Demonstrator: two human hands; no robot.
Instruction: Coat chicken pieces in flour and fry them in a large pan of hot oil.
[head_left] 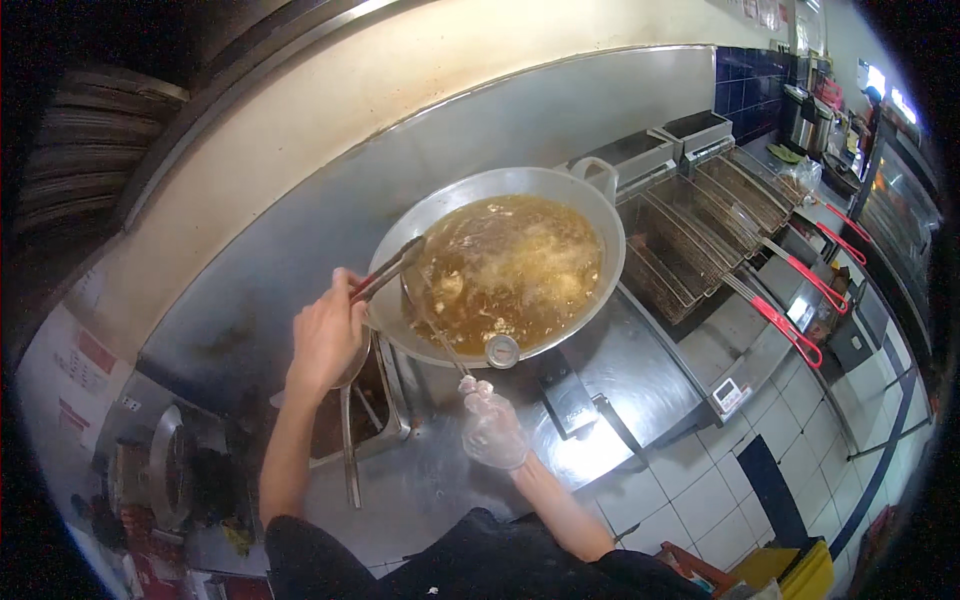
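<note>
A large two-handled metal wok (397, 335) holds bubbling brown oil with pale pieces of frying food (450, 285) in it. My bare left hand (325, 335) is closed on a pair of tongs (385, 270), whose dark tips are over the wok's left side. My right hand (495, 430), in a clear plastic glove dabbed with white at the fingertips, grips the thin metal handle (447, 348) of a long utensil. Its far end reaches the oil by the tongs, where its shape is hard to make out. A round dial thermometer (502, 350) sits at the near rim.
Wire fry baskets (690, 225) with red handles (785, 330) stand over the fryer to the right. Left of the wok, a metal-handled utensil (350, 450) rests over a recessed pan (400, 415). A steel splashback (300, 230) rises behind. White tiles (670, 510) cover the floor at right.
</note>
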